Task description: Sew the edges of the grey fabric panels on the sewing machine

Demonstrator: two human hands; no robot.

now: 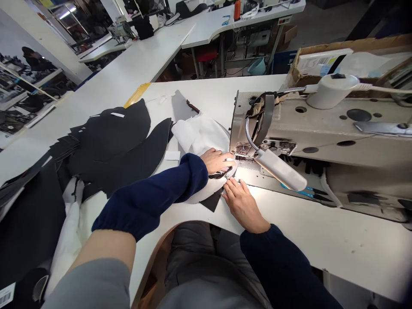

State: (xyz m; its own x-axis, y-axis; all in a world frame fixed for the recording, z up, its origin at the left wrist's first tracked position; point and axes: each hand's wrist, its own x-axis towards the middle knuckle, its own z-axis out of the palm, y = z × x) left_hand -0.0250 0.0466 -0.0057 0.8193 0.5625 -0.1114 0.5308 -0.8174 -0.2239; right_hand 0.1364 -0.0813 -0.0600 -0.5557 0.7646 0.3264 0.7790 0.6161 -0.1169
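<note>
My left hand lies on a white fabric piece with a black trim, right beside the needle area of a beige sewing machine. Its fingers are curled and press the cloth down at the presser foot. My right hand rests flat on the table, fingers stretched toward the fabric's near edge and touching it. A dark piece sticks out from under the white cloth between both hands. A small lamp on a flexible neck lights the spot.
A stack of black cut fabric pieces lies on the white table to the left. More white and black cloth is at the lower left. A cardboard box stands behind the machine. Other worktables fill the background.
</note>
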